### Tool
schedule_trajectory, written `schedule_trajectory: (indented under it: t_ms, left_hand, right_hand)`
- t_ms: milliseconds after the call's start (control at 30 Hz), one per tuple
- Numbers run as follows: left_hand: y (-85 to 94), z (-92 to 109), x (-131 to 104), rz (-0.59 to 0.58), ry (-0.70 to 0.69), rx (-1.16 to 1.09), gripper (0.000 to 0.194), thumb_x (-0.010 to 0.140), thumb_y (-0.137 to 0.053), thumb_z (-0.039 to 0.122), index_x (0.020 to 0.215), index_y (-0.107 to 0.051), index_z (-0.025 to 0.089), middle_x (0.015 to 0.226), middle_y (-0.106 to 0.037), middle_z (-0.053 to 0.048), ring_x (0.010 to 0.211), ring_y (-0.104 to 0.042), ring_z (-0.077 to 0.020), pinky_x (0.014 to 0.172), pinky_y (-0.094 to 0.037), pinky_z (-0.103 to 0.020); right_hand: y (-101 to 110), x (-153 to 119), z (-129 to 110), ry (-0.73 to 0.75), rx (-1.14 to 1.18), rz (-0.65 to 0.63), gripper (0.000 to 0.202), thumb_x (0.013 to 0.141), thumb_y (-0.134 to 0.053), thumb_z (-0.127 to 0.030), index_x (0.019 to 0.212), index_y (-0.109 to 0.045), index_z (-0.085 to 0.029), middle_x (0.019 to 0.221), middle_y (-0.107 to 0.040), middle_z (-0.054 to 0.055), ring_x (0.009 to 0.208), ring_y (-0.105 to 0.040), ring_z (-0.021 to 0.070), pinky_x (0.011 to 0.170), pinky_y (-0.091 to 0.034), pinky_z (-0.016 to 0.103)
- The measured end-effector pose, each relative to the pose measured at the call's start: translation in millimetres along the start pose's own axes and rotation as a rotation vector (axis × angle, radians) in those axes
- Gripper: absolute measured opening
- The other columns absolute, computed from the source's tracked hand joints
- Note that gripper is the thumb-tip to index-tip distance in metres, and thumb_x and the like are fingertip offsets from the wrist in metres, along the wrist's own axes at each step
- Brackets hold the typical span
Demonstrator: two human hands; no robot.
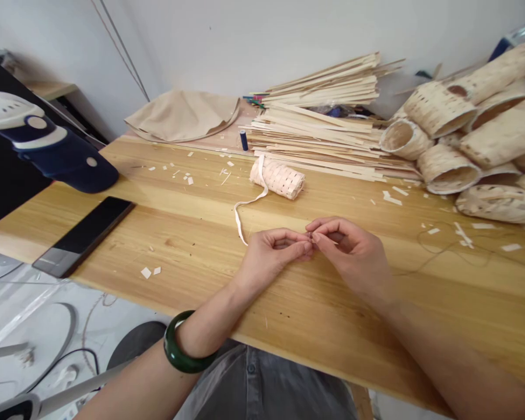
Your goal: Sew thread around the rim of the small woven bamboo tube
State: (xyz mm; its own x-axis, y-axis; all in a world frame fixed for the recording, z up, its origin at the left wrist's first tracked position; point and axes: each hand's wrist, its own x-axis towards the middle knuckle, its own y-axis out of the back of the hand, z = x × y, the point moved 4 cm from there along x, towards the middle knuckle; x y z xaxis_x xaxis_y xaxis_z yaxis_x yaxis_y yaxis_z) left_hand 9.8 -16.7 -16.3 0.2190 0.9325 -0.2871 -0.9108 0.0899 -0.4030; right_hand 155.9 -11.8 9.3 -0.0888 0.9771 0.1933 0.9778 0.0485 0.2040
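Observation:
My left hand (269, 254) and my right hand (356, 251) meet fingertip to fingertip just above the wooden table (192, 233). Both are closed in a pinch. What lies between the fingertips is too small to make out. Beyond them, a small woven cylinder (284, 179) of pale strips rests on its side. A narrow whitish ribbon (250, 202) drapes over its left end and curls down towards my left hand. To the right of my right hand, a thin dark thread (437, 254) lies loose on the tabletop; whether it reaches my fingers I cannot tell.
Bundles of thin wooden strips (315, 131) lie along the wall beside a blue thread spool (244, 140). Bark-like tubes (448, 169) are piled at the right. A phone (85, 236), a dark blue bottle (65, 151) and beige cloth (181, 114) occupy the left. Small scraps (146, 272) are scattered about.

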Motion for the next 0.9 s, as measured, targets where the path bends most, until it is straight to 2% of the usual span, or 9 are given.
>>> schedule_trajectory:
  t_ms: [900]
  left_hand:
    - [0.1,1.2,-0.6,0.002,-0.010,0.053,0.024,0.063,-0.088,0.030,0.076,-0.076,0.013,0.076,-0.076,-0.004,0.070,-0.070,-0.0145,0.081,-0.058,-0.032]
  right_hand:
    - [0.1,-0.1,-0.3,-0.017,-0.008,-0.009,0.010,0.083,-0.068,-0.027,0.076,-0.064,-0.021,0.094,-0.071,0.005,0.089,-0.068,0.0180,0.071,-0.059,0.027]
